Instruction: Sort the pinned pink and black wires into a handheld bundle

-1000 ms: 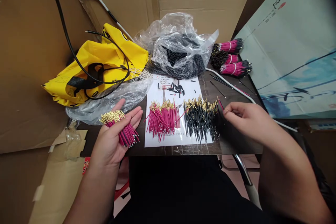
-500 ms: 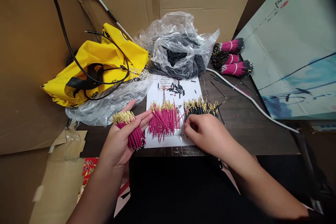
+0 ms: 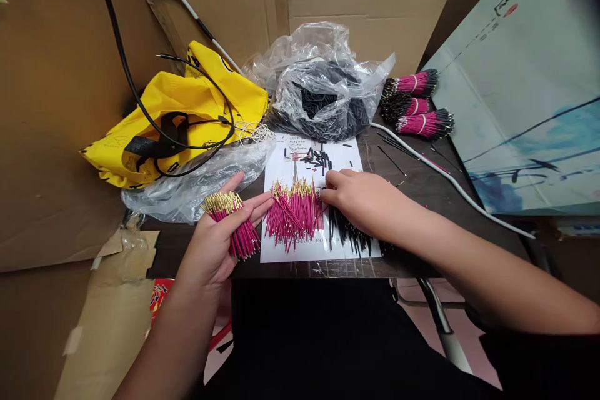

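Note:
A thick bundle of magenta wires with gold tips [image 3: 240, 234] rests across my left hand [image 3: 213, 256], thumb pressed over it and the other fingers stretched to the right. Its gold ends point away from me. Just right of the fingertips, a pile of loose magenta wires [image 3: 293, 215] lies on a white printed sheet [image 3: 276, 254]. My right hand [image 3: 363, 203] is closed, fingertips pinched together at the right side of that pile. Whatever they hold is hidden. Beneath this hand lie black wires [image 3: 349, 237], their far ends covered. Short black sleeves [image 3: 319, 159] are scattered beyond the fingertips.
Behind the sheet stands a clear plastic bag [image 3: 323, 100] full of short black sleeves. Tied wire bundles [image 3: 424, 124] lie back right, near a white cable [image 3: 445, 175]. A yellow bag [image 3: 164, 100] with a black cable sits left. Cardboard [image 3: 365, 19] walls the back.
My right hand has moved away from me and slightly left, from the lower ends of the black wires to their gold tips. My left hand keeps its hold on the bundle.

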`<state>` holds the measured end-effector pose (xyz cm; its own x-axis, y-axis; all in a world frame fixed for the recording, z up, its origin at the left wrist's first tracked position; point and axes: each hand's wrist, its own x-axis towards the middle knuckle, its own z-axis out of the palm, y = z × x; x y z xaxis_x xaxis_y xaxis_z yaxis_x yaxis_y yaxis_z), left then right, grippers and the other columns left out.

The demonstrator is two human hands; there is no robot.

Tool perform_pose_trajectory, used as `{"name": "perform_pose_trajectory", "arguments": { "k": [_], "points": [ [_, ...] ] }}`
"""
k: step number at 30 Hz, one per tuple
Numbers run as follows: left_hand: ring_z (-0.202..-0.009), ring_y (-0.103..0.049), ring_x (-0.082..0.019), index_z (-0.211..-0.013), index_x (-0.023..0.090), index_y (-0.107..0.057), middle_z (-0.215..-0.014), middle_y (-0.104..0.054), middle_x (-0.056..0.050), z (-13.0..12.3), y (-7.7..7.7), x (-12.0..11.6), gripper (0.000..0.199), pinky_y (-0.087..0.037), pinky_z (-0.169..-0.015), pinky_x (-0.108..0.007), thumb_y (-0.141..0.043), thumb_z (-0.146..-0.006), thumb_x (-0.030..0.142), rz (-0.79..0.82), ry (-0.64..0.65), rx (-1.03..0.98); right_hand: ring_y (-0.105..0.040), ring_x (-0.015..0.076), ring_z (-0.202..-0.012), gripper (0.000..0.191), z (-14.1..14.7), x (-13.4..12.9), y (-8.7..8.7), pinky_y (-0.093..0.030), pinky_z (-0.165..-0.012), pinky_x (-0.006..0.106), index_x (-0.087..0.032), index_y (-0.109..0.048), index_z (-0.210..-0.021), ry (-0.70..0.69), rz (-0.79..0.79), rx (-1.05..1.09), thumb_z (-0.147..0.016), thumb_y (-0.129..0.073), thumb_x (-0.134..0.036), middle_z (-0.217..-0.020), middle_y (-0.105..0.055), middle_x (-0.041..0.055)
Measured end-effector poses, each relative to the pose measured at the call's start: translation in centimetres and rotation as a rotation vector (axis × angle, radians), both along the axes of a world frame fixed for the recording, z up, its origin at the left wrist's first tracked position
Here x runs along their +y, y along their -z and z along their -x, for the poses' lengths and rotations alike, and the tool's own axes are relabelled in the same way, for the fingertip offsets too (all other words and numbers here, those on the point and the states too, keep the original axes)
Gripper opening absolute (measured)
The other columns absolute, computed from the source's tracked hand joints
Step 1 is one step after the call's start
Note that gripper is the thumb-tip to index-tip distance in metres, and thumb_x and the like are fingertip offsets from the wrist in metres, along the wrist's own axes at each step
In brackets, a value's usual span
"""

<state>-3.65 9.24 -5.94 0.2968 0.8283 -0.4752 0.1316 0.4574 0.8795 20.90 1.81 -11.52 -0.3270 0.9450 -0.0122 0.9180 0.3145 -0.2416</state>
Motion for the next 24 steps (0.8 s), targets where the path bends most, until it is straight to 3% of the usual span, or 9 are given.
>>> {"name": "perform_pose_trajectory", "arguments": {
  "k": [6, 13, 20, 24],
  "points": [
    [-0.115, -0.068, -0.023, -0.159, 0.018, -0.020, -0.116, -0.073, -0.017, -0.2, 0.1, 0.1, 0.083, -0.048, -0.110, -0.038, -0.063, -0.088, 0.006, 0.012, 0.026, -0.017, -0.052, 0.0202, -0.081, 0.017, -0.3, 2.1, -0.9, -0.027, -0.060, 0.031, -0.021, -0.071, -0.107, -0.204, 0.009, -0.067, -0.094, -0.060, -0.016, -0.097, -0.060, 0.0099],
    [-0.115, -0.068, -0.024, -0.159, 0.019, -0.020, -0.117, -0.073, -0.018, -0.1, -0.1, 0.0, 0.083, -0.054, -0.104, -0.034, -0.063, -0.088, 0.007, 0.058, 0.019, -0.020, -0.048, 0.0180, -0.079, 0.012, -0.7, 3.3, 0.2, -0.026, -0.062, 0.032, -0.020, -0.070, -0.101, -0.377, -0.113, 0.015, -0.097, -0.059, -0.021, -0.096, -0.060, 0.0078],
    [-0.116, -0.068, -0.025, -0.159, 0.021, -0.022, -0.117, -0.073, -0.018, 0.1, 0.1, -0.1, 0.085, -0.052, -0.106, -0.038, -0.067, -0.087, 0.010, 0.058, 0.004, -0.021, -0.047, 0.0176, -0.078, 0.014, 0.3, 4.2, 1.0, -0.028, -0.065, 0.033, -0.019, -0.065, -0.100, -0.425, -0.240, 0.107, -0.100, -0.052, -0.023, -0.096, -0.060, 0.0069],
    [-0.113, -0.069, -0.023, -0.157, 0.024, -0.027, -0.115, -0.074, -0.015, 0.4, 0.0, -0.4, 0.083, -0.049, -0.110, -0.038, -0.067, -0.087, 0.009, -0.004, -0.073, -0.042, -0.049, 0.0177, -0.079, 0.019, -0.2, 3.6, 1.2, -0.033, -0.070, 0.033, -0.017, -0.066, -0.099, -0.310, -0.218, 0.222, -0.101, -0.051, -0.028, -0.096, -0.061, 0.0078]
  ]
}}
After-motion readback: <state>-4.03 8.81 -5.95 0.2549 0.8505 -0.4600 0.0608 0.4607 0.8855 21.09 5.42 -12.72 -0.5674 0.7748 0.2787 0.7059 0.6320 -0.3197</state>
